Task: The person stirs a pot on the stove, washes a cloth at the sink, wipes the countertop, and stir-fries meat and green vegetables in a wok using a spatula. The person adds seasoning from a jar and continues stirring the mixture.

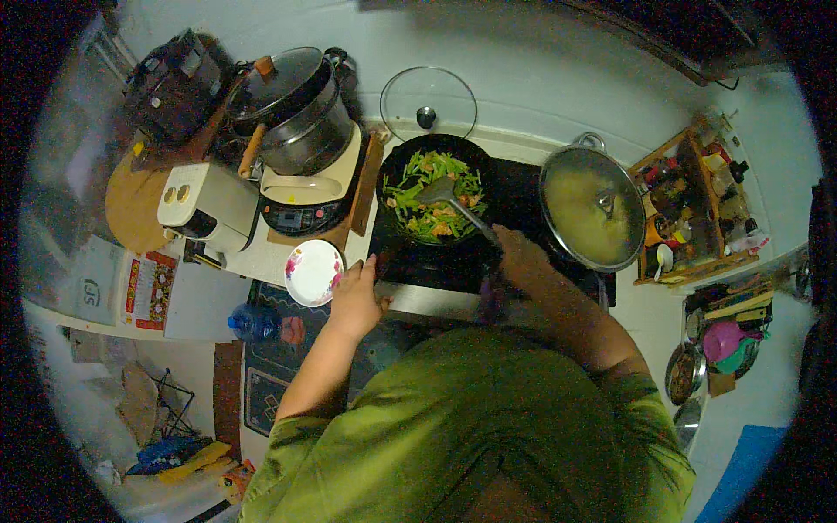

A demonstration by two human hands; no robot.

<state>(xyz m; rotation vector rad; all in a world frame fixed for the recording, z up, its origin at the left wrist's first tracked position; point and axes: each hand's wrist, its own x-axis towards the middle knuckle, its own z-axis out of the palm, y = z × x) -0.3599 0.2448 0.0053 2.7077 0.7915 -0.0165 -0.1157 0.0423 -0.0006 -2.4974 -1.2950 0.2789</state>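
My right hand (520, 255) grips the handle of a metal wok spatula (437, 191). The spatula's blade lies among cut green vegetables and orange-pink pieces (431, 160) in a black wok (391, 160) on the dark cooktop (418, 268). My left hand (358, 291) is at the counter's front edge, back of the hand up and thumb apart from the fingers. Just left of it is a white plate with pink flowers (312, 271), bare on top. The hand overlaps the plate's right rim; whether they touch is unclear.
A glass-lidded pot (592, 202) stands right of the wok, before a wooden spice rack (693, 196). A glass lid (428, 98) leans on the back wall. Left are a steel pot (307, 144) on a rice cooker (307, 209) and a white appliance (209, 202).
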